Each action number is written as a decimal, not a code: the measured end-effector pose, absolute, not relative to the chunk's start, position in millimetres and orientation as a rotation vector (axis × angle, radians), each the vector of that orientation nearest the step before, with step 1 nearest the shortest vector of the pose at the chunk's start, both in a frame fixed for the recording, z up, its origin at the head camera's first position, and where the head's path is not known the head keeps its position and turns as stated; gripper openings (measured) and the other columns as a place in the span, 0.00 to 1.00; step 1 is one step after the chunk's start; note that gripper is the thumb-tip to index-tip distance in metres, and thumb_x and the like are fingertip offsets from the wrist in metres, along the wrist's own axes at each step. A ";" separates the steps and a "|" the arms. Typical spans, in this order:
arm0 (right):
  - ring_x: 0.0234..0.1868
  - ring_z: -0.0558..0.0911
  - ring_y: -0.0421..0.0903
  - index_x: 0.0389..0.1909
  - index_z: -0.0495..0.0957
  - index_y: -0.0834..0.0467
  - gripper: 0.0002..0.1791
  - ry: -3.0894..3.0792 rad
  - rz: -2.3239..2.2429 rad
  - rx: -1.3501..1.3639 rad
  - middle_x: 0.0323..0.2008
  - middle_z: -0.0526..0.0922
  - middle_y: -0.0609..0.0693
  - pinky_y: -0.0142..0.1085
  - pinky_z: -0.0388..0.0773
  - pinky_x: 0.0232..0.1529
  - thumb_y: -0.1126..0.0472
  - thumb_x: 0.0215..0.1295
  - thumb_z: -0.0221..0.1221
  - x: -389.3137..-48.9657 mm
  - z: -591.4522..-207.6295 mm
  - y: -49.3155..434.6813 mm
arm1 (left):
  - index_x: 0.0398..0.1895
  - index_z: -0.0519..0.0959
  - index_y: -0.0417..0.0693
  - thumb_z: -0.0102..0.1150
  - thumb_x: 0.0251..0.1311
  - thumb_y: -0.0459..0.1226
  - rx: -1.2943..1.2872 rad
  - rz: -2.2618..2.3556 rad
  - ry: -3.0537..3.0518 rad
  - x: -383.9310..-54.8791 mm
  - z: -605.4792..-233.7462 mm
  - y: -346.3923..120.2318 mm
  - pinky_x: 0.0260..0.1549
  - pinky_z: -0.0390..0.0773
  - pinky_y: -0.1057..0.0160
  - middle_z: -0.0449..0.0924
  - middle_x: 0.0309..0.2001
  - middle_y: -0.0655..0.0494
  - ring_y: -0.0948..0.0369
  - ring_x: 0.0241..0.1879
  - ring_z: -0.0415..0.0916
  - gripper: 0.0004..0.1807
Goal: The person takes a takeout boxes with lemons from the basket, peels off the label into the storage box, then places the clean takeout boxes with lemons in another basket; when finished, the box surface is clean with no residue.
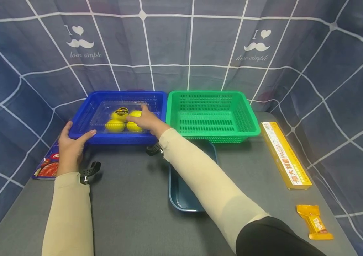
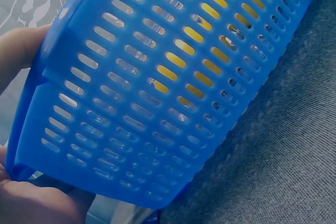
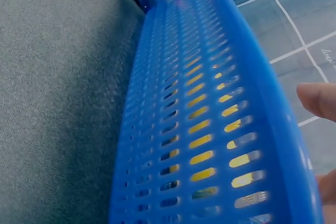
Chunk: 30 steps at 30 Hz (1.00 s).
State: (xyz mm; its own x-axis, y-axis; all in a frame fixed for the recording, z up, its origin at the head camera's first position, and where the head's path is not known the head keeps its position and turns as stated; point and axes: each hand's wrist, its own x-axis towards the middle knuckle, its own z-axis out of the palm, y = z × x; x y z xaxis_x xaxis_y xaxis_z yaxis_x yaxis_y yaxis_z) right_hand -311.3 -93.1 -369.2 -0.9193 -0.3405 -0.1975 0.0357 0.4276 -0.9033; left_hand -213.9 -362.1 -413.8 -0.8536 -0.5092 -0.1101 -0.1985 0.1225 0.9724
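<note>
In the head view, a blue basket [image 1: 117,139] stands at the back left. Inside it lies a clear plastic pack [image 1: 99,115] of several yellow, lemon-like fruits [image 1: 115,126], with a black round label on top. My left hand [image 1: 71,144] holds the basket's front left corner, thumb at the front rim and fingers along the left side. Reaching in over the front rim, my right hand [image 1: 149,120] is at the pack's right side with thumb and fingers spread. Its thumb [image 3: 317,99] shows beyond the rim in the right wrist view. The basket wall hides the fingers' contact with the pack.
Right of the blue basket is a green basket [image 1: 213,138]. A dark blue tray [image 1: 181,192] lies partly under my right forearm. A yellow pasta box [image 1: 285,156] and an orange snack packet [image 1: 314,222] lie at the right. A red-and-blue packet [image 1: 47,167] sits beside my left wrist.
</note>
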 end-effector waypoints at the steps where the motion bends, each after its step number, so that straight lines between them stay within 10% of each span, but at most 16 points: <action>1: 0.79 0.58 0.55 0.86 0.45 0.50 0.54 2.315 -1.500 -0.253 0.82 0.54 0.54 0.51 0.61 0.75 0.43 0.71 0.68 -311.6 -369.8 -93.8 | 0.87 0.48 0.69 0.81 0.55 0.51 0.694 -1.819 -2.126 -214.0 -413.7 -361.7 0.77 0.45 0.57 0.40 0.85 0.64 0.57 0.82 0.39 0.62; 30: 0.69 0.70 0.53 0.84 0.58 0.45 0.44 1.961 -1.825 -0.037 0.81 0.56 0.56 0.53 0.76 0.63 0.74 0.73 0.60 -320.5 -376.7 -95.6 | 0.87 0.48 0.64 0.81 0.57 0.47 0.620 -1.848 -2.088 -213.0 -417.2 -364.5 0.77 0.41 0.59 0.41 0.85 0.66 0.61 0.82 0.36 0.62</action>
